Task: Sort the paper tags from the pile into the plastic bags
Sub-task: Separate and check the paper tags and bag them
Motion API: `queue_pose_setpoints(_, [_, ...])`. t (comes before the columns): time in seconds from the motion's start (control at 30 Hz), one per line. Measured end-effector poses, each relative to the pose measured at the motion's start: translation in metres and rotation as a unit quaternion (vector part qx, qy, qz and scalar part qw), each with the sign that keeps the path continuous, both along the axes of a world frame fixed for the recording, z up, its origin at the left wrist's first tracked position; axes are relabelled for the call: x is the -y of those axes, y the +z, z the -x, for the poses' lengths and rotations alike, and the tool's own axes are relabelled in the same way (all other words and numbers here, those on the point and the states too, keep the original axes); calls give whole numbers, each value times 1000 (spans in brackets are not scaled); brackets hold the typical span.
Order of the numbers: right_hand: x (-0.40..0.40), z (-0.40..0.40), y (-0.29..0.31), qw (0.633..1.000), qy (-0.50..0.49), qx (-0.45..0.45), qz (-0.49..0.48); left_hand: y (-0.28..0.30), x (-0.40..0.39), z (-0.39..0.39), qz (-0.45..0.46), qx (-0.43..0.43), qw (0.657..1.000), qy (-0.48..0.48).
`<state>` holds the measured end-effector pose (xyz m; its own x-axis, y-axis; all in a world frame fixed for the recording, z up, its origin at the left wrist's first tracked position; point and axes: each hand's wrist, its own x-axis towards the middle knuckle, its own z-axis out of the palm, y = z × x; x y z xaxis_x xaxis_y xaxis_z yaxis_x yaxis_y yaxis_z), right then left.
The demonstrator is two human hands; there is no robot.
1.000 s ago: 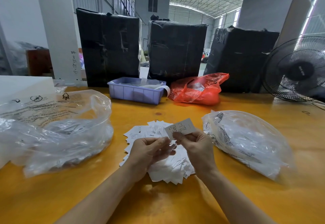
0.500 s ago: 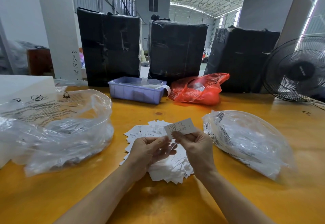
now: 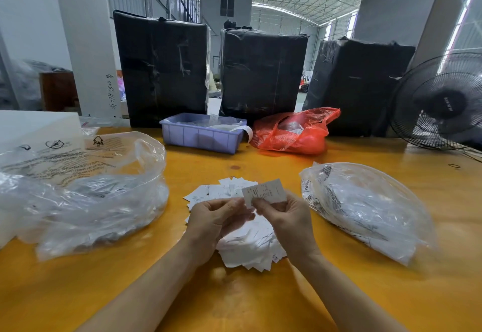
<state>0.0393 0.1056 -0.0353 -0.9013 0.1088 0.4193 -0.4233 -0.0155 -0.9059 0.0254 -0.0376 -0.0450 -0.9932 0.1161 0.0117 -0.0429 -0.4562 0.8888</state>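
Head view, one tag pinched, two clear bags, one pile

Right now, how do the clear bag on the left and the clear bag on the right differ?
The left bag is larger, crumpled and gapes open toward the pile of tags; the right bag lies flatter, a smooth mound with no opening visible. Both are clear printed plastic on the yellow table, flanking the pile.

Little has changed over the last second; the right hand has tilted its pinched paper tag slightly, so the tag's right end sits a touch higher than before; the left hand has edged closer, its fingertips now just at the tag's lower left corner.
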Motion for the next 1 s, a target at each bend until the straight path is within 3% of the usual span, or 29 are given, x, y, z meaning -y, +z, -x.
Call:
queue_pose_setpoints(0.27, [-4,0,2,993,43,97,-54,0,0,2,-11,-10,999,41])
queue_pose_setpoints(0.43, [-12,2,5,983,93,135,-87,-2,1,-1,68,-24,997,18])
queue_pose_setpoints(0.77, [-12,3,8,995,15,85,44,-1,2,-1,24,-5,999,35])
queue_pose_setpoints(1.0, [-5,-3,9,998,16,60,8,-1,1,-2,37,-12,998,41])
